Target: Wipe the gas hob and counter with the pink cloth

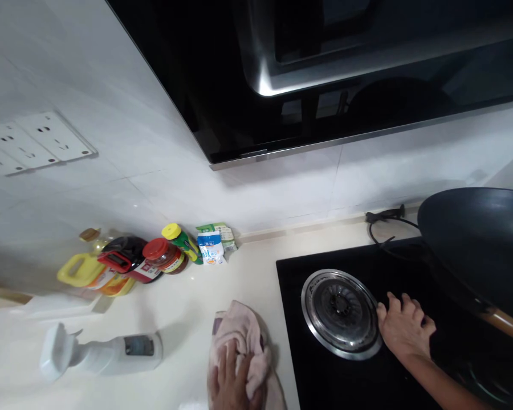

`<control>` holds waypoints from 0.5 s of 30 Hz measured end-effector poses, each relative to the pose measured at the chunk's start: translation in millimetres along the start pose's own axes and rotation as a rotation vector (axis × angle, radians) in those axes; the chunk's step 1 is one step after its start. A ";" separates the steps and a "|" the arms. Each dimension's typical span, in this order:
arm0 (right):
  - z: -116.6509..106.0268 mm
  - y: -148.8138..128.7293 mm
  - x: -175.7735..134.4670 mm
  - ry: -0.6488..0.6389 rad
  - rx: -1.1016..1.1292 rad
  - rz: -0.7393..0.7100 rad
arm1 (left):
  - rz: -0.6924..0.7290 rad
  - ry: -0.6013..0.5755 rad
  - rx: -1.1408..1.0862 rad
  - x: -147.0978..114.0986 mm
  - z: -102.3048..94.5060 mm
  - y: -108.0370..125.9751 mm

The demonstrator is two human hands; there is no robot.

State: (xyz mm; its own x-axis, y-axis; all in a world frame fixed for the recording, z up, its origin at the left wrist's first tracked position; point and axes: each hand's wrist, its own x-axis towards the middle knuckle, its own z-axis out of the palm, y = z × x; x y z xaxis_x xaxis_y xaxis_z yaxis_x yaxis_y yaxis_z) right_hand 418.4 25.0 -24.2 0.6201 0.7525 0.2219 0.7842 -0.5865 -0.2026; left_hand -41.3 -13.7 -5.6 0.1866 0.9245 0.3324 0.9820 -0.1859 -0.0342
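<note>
My left hand [231, 378] presses down on a crumpled pink cloth [243, 326] on the pale counter, its fingers bent into the folds. On the black cooktop [320, 381], my right hand [406, 329] lies palm down with fingers apart, holding nothing. Its thumb side meets the right rim of a round metal burner [341, 313]; whether it presses on the rim I cannot tell. Brown marks show on the metal of the burner.
A black wok [487, 245] with a wooden handle sits at right, beside a black cable [385, 215]. A white spray bottle [115, 356] lies at left. Along the wall stand a red-lidded jar [166, 256], other bottles and packets [211, 246]. A dark range hood [188, 74] overhangs.
</note>
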 end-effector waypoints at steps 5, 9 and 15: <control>-2.5 -2.1 -0.3 -0.003 0.019 0.007 | -0.010 -0.057 -0.062 60.0 -19.0 33.7; -6.2 -4.6 0.2 -0.018 0.017 0.007 | -0.040 -0.046 -0.168 123.3 -27.2 62.9; -9.7 -6.9 0.8 0.005 -0.007 0.002 | 0.000 -0.035 -0.212 109.8 -21.2 89.4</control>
State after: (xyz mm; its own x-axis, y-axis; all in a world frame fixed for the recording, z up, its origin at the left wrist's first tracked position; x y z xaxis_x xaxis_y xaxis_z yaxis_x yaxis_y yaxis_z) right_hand 413.7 26.8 -13.3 0.6214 0.7502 0.2260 0.7834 -0.5897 -0.1965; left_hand 66.3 64.1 47.8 0.1916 0.9348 0.2989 0.9543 -0.2487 0.1659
